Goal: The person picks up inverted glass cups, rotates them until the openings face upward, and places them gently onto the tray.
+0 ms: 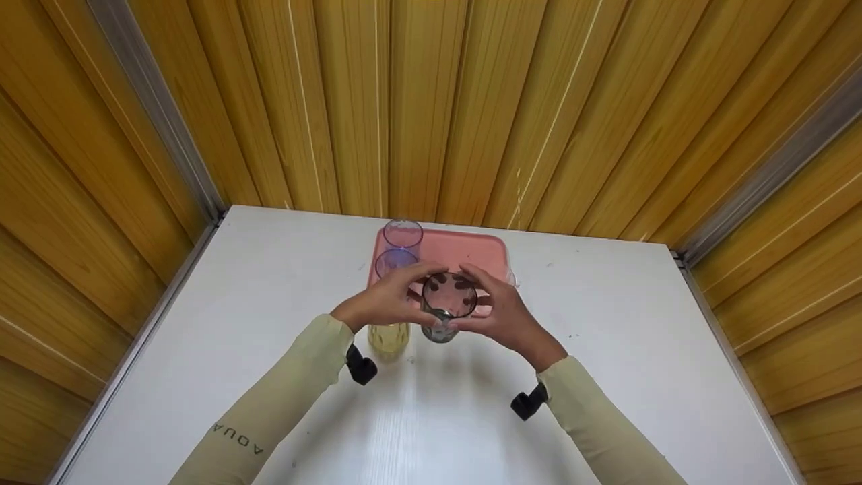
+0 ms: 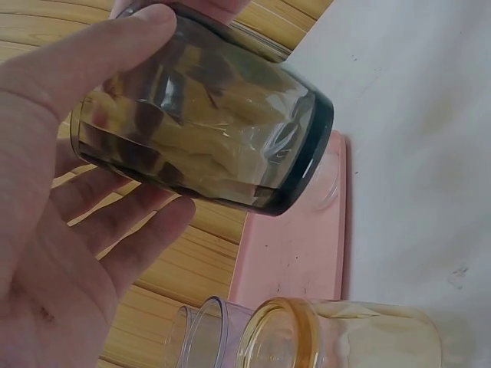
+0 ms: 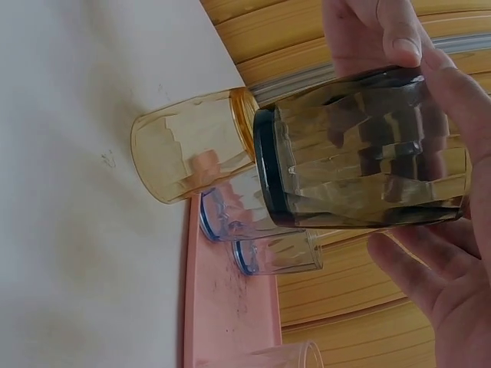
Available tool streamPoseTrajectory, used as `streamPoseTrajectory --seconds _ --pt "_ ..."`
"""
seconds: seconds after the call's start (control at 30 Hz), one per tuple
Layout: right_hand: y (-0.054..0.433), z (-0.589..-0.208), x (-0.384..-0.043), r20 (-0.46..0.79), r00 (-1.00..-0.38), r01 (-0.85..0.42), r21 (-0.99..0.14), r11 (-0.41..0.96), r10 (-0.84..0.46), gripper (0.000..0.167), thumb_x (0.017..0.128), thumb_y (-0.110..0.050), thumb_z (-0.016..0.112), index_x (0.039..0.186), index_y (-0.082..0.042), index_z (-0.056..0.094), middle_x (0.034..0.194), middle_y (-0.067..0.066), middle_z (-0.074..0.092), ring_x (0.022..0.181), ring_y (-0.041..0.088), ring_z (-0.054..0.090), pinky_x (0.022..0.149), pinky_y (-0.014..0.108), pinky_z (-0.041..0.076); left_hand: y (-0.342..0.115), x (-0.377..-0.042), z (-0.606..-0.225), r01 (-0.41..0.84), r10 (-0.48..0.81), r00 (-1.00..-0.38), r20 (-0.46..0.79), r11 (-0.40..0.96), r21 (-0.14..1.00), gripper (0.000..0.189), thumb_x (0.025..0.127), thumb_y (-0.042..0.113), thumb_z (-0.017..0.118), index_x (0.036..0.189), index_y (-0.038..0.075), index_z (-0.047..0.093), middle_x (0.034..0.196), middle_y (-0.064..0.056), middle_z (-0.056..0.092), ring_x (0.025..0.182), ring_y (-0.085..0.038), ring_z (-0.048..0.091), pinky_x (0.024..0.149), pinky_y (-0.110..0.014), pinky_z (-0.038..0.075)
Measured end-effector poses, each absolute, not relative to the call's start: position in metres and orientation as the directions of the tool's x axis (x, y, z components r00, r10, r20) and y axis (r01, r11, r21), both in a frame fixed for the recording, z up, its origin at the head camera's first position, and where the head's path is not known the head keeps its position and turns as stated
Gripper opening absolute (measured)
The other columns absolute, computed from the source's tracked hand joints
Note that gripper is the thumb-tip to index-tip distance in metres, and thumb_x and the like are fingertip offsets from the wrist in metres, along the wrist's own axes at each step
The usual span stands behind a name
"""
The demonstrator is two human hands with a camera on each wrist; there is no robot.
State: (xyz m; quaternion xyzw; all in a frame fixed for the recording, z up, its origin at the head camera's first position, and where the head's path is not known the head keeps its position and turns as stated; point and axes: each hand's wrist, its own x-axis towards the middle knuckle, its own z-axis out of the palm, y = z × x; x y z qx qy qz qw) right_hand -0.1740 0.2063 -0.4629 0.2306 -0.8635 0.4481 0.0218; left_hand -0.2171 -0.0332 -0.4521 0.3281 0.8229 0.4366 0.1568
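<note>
A dark grey glass tumbler (image 1: pixel 441 330) is held upright above the table, its thick base facing down. My left hand (image 1: pixel 390 296) grips it from the left, and my right hand (image 1: pixel 502 311) grips it from the right. In the left wrist view the left thumb presses the tumbler's side near the rim. The other fingers reach round behind it, partly hidden. Close to the left hand, a yellow glass (image 1: pixel 388 339) stands upside down on the white table. Beyond that hand, two bluish-purple glasses (image 1: pixel 403 234) stand upright on a pink tray (image 1: pixel 471 249).
At the tray's right side is another clear, pinkish glass (image 3: pixel 268 356), mostly cut off in the right wrist view. Wood-patterned walls (image 1: pixel 424 108) enclose the white table (image 1: pixel 283 256) at the back and both sides. The tray lies against the table's back edge.
</note>
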Motion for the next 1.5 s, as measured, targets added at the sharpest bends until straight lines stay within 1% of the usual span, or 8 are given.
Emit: streamPoseTrajectory --seconds 0.17,0.3,0.43,0.57,0.8,1.03,1.27,1.5 --pt "0.208 -0.464 -0.174 0.271 -0.891 -0.430 -0.760 0.488 -0.364 0.091 0.073 -0.037 0.084 0.148 -0.021 0.036 0.140 0.002 0.053 0.126 0.018 0.055 0.094 0.033 0.055 -0.032 -0.217 -0.454 0.392 0.669 -0.743 0.032 0.395 0.831 0.093 0.071 0.042 0.084 0.149 0.031 0.035 0.142 0.002 0.050 0.128 -0.019 0.050 0.105 -0.044 0.047" --pt "0.209 -0.464 -0.173 0.318 -0.883 -0.457 -0.752 0.475 -0.346 0.090 0.072 -0.034 0.085 0.148 -0.019 0.038 0.138 0.003 0.055 0.125 0.018 0.056 0.093 0.033 0.055 -0.030 -0.217 -0.456 0.379 0.666 -0.745 0.042 0.370 0.848 0.095 0.070 0.038 0.086 0.148 0.034 0.033 0.143 0.001 0.049 0.128 -0.019 0.050 0.106 -0.043 0.047" --pt "0.209 -0.462 -0.171 0.359 -0.877 -0.476 -0.745 0.467 -0.320 0.090 0.072 -0.033 0.085 0.147 -0.017 0.039 0.139 0.002 0.054 0.125 0.018 0.055 0.094 0.031 0.054 -0.029 -0.216 -0.459 0.353 0.657 -0.752 0.054 0.333 0.874 0.094 0.068 0.034 0.088 0.145 0.036 0.036 0.141 0.003 0.050 0.126 -0.020 0.052 0.104 -0.046 0.048" --pt "0.207 -0.460 -0.170 0.382 -0.878 -0.477 -0.748 0.461 -0.289 0.088 0.072 -0.032 0.085 0.146 -0.017 0.041 0.139 0.002 0.053 0.125 0.019 0.055 0.094 0.031 0.054 -0.029 -0.214 -0.463 0.304 0.646 -0.762 0.028 0.320 0.897 0.093 0.065 0.036 0.089 0.142 0.040 0.037 0.139 0.006 0.051 0.125 -0.019 0.052 0.103 -0.046 0.049" --pt "0.206 -0.459 -0.168 0.408 -0.881 -0.473 -0.760 0.445 -0.241 0.083 0.074 -0.029 0.084 0.145 -0.018 0.043 0.138 0.001 0.054 0.123 0.017 0.057 0.093 0.031 0.055 -0.028 -0.215 -0.466 0.315 0.660 -0.749 0.052 0.287 0.905 0.085 0.067 0.037 0.088 0.139 0.034 0.042 0.137 0.007 0.053 0.130 -0.019 0.049 0.107 -0.050 0.044" --pt "0.206 -0.458 -0.167 0.381 -0.884 -0.464 -0.783 0.414 -0.272 0.086 0.074 -0.027 0.084 0.146 -0.014 0.040 0.142 0.002 0.049 0.126 0.019 0.054 0.097 0.034 0.053 -0.030 -0.214 -0.467 0.338 0.663 -0.747 0.055 0.307 0.890 0.080 0.070 0.036 0.086 0.139 0.031 0.045 0.132 0.009 0.055 0.125 -0.015 0.051 0.109 -0.044 0.043" --pt "0.209 -0.448 -0.169 0.278 -0.893 -0.425 -0.779 0.461 -0.353 0.092 0.071 -0.036 0.085 0.148 -0.028 0.036 0.147 0.000 0.043 0.130 0.019 0.049 0.100 0.037 0.051 -0.032 -0.216 -0.467 0.368 0.681 -0.729 0.067 0.307 0.878 0.077 0.070 0.035 0.087 0.136 0.025 0.049 0.128 0.008 0.058 0.120 -0.016 0.054 0.105 -0.041 0.047" --pt "0.210 -0.434 -0.172 0.223 -0.859 -0.478 -0.673 0.564 -0.461 0.095 0.068 -0.046 0.084 0.147 -0.039 0.033 0.152 -0.003 0.037 0.135 0.016 0.042 0.104 0.043 0.049 -0.032 -0.217 -0.468 0.384 0.703 -0.711 0.035 0.346 0.856 0.080 0.070 0.038 0.086 0.138 0.023 0.047 0.132 0.006 0.057 0.123 -0.018 0.054 0.105 -0.040 0.047"
